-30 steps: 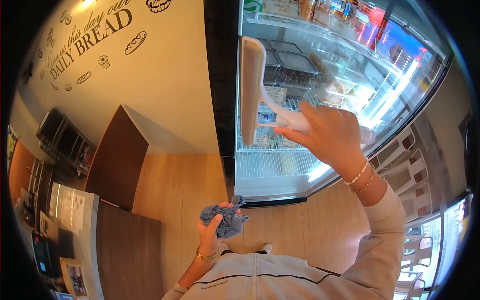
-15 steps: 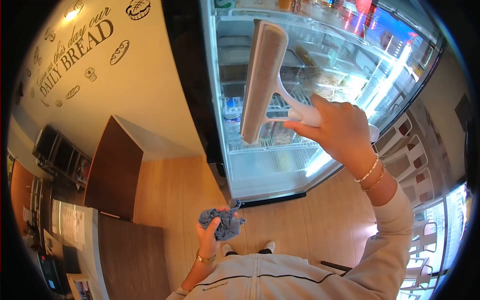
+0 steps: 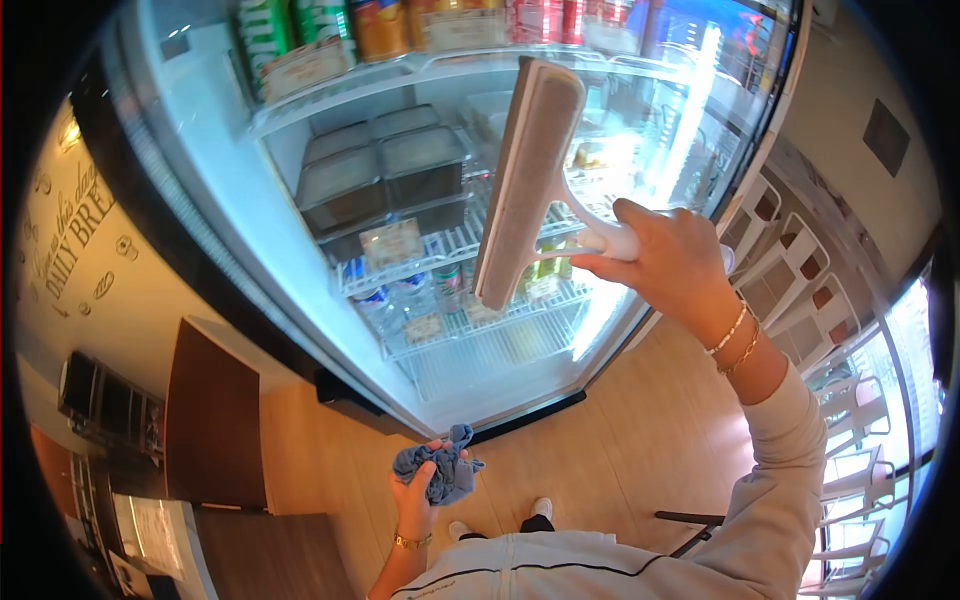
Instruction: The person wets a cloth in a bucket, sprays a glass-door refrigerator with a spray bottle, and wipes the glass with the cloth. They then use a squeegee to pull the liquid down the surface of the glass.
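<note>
My right hand [image 3: 675, 255] is wrapped round the white handle of a squeegee [image 3: 530, 185], raised in front of the glass-fronted fridge [image 3: 410, 400]. The squeegee's long head stands nearly upright, tilted slightly, left of my fingers. Whether it touches the glass I cannot tell. Lower down, near the fridge's bottom edge, my left hand [image 3: 415, 495] grips a crumpled blue-grey cloth [image 3: 440, 472]. Behind the glass are drink cans [image 3: 380, 28], dark lidded containers [image 3: 420, 160] and bottles [image 3: 412, 290] on wire shelves.
White chairs [image 3: 790, 250] line the right side, with a dark bar [image 3: 690, 518] near my right sleeve. A brown panel [image 3: 215, 430] and a counter [image 3: 185, 540] stand at the left. My shoes [image 3: 540, 508] are on the wooden floor [image 3: 620, 440].
The view has shifted, so the fridge fills more of the frame and its upper cans show. Both hands keep hold of the squeegee and cloth, the squeegee almost unchanged in the frame.
</note>
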Demonstrator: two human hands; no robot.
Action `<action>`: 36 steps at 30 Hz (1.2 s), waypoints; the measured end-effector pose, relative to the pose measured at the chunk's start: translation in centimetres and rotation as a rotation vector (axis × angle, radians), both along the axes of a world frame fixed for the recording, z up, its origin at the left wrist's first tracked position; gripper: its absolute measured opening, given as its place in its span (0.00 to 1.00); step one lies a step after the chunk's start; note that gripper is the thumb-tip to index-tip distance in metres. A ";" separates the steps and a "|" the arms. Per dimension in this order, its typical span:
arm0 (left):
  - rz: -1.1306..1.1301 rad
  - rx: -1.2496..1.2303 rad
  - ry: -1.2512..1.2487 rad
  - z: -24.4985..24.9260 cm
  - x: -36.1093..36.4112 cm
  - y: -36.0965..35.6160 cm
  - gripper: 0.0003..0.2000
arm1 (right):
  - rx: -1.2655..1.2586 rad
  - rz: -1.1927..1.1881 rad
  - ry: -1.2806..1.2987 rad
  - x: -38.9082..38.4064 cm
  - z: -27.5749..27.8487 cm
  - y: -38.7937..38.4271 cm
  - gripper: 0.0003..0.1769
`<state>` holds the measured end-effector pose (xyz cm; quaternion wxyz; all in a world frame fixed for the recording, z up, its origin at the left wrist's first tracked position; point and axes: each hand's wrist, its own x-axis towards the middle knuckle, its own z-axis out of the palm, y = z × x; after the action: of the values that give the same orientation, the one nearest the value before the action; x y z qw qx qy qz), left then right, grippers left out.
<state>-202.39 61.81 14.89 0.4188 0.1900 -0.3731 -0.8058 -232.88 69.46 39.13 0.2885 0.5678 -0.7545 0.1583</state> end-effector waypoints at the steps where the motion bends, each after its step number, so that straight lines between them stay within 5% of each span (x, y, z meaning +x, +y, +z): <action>1: -0.002 -0.012 -0.029 0.1 -0.7 0.2 0.12 | -0.010 -0.005 -0.012 -1.0 0.0 0.5 0.32; 9: -0.062 -0.011 -0.043 0.4 -5.9 2.0 0.11 | -0.089 -0.059 -0.453 -8.2 -2.2 4.5 0.28; 19: -0.163 -0.025 -0.104 1.0 -8.8 4.0 0.11 | -0.579 0.096 -1.340 -11.7 -14.8 5.2 0.19; 25: -0.174 -0.029 -0.063 1.0 -9.3 4.8 0.12 | -0.662 0.110 -1.535 -8.4 -24.4 3.8 0.23; 28: -0.142 0.288 0.139 0.1 -9.3 4.7 0.14 | -0.609 -0.013 -1.560 -7.2 -28.1 4.6 0.26; 33: -0.207 0.522 0.263 -2.0 -7.9 3.6 0.17 | -0.509 -0.146 -1.410 -6.2 -26.0 6.6 0.30; 36: -0.226 0.615 0.376 -2.6 -7.2 2.5 0.20 | -0.356 -0.079 -1.667 -1.2 -21.8 8.5 0.29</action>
<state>-209.56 64.29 12.27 0.3117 0.1132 -0.0487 -0.9422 -234.08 77.93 17.31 -0.2710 0.1850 -0.7034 0.6305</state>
